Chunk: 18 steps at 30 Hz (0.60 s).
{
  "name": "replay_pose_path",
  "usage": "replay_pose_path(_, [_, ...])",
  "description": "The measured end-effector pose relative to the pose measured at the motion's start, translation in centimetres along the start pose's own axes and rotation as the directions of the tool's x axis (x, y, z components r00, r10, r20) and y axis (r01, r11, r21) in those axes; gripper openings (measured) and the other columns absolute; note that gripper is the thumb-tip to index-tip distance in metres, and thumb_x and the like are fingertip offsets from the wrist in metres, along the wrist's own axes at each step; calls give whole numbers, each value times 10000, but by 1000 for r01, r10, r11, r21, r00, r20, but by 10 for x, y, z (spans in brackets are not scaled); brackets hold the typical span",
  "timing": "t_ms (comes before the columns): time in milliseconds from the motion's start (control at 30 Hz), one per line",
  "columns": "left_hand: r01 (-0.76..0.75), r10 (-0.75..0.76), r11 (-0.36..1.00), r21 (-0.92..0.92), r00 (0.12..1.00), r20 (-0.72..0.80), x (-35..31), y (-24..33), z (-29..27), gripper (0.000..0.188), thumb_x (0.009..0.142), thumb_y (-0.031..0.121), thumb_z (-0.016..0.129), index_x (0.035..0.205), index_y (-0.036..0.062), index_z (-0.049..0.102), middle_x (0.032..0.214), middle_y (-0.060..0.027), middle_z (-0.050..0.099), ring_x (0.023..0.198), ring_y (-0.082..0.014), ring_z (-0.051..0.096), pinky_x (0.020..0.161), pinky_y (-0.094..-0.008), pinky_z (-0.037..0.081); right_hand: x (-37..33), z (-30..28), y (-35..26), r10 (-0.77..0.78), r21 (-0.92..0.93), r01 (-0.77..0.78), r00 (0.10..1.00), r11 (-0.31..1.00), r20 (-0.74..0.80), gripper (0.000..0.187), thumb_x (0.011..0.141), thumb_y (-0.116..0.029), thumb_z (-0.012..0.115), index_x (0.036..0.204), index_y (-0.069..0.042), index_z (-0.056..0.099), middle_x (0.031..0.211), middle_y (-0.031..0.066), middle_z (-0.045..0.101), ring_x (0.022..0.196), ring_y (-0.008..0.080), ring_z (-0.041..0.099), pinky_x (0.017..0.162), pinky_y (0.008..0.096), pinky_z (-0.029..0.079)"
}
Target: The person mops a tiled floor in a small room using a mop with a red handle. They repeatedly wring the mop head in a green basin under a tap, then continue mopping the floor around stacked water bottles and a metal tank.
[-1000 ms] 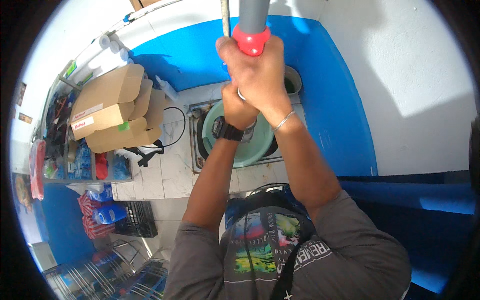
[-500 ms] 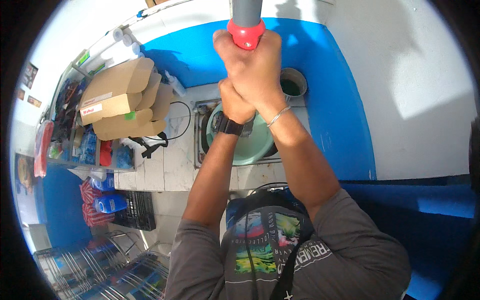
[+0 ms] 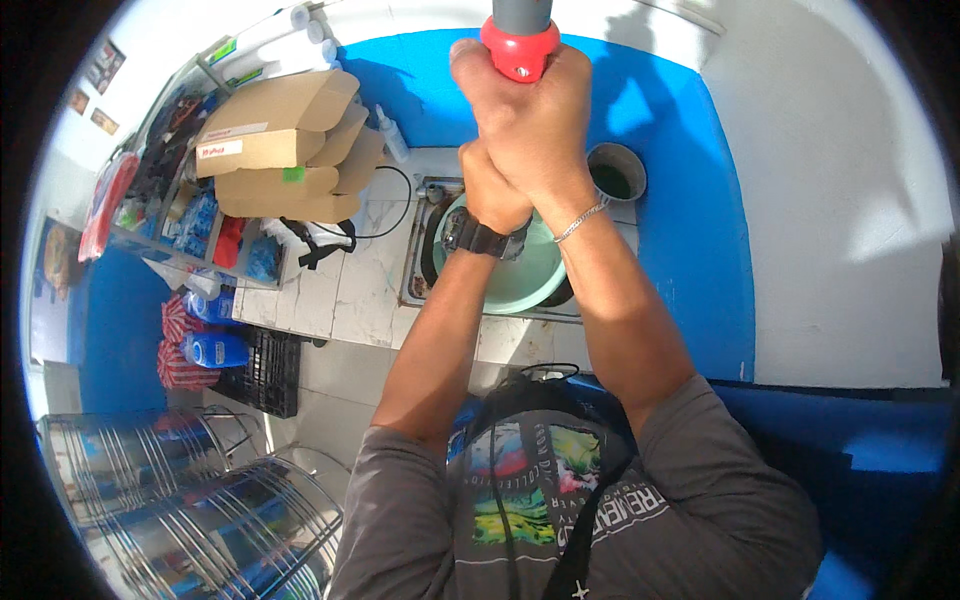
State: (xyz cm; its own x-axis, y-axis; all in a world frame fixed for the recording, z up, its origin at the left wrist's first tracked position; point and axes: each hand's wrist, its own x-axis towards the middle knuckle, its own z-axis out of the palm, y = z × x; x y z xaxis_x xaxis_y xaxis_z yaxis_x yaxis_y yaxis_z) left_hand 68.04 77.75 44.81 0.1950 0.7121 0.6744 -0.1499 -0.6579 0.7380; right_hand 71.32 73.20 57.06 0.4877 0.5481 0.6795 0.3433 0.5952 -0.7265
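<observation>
Both my hands are raised in front of me, one stacked against the other. My right hand (image 3: 535,125), with a silver bracelet at the wrist, is wrapped round a grey pole (image 3: 522,14) just under its red collar (image 3: 519,52). Pressed below it is my left hand (image 3: 493,190), closed in a fist, with a black watch on the wrist. It appears to grip the lower part of the same pole, though that part is hidden. The pole's far end runs out of the picture at the top. Behind the hands, a pale green basin (image 3: 520,285) stands over the sink (image 3: 412,285).
Cardboard boxes (image 3: 275,150) lie stacked on the tiled counter (image 3: 365,290) at left, near a white bottle (image 3: 392,135) and a black cable. A bucket with dark contents (image 3: 617,172) stands beyond the basin. Wire racks (image 3: 170,480) and a black crate (image 3: 265,370) are at lower left.
The view has shifted and tilted, so the counter and boxes sit farther right and higher. Both hands keep their hold on the pole and appear slightly farther right.
</observation>
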Motion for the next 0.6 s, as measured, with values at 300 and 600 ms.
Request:
replay_pose_path(300, [48,-72,985,-169,987,-142,-11,17,-18,302,735,235,861,838,-16,727,793,-227,740,817,-345,767,672,-429,556,-23,20,-29,-46,14,45,997,999,68,312,868,-162,750,639,-32,582,546,-30,541,499,53,476,445,279,364])
replay_pose_path(600, [-36,6,993,-109,964,-267,-47,34,-61,291,735,204,848,868,-16,711,805,-221,742,841,-377,758,687,-418,557,-72,54,-64,-42,19,39,981,999,189,318,875,-155,760,635,-46,583,534,-14,554,447,67,483,421,272,366])
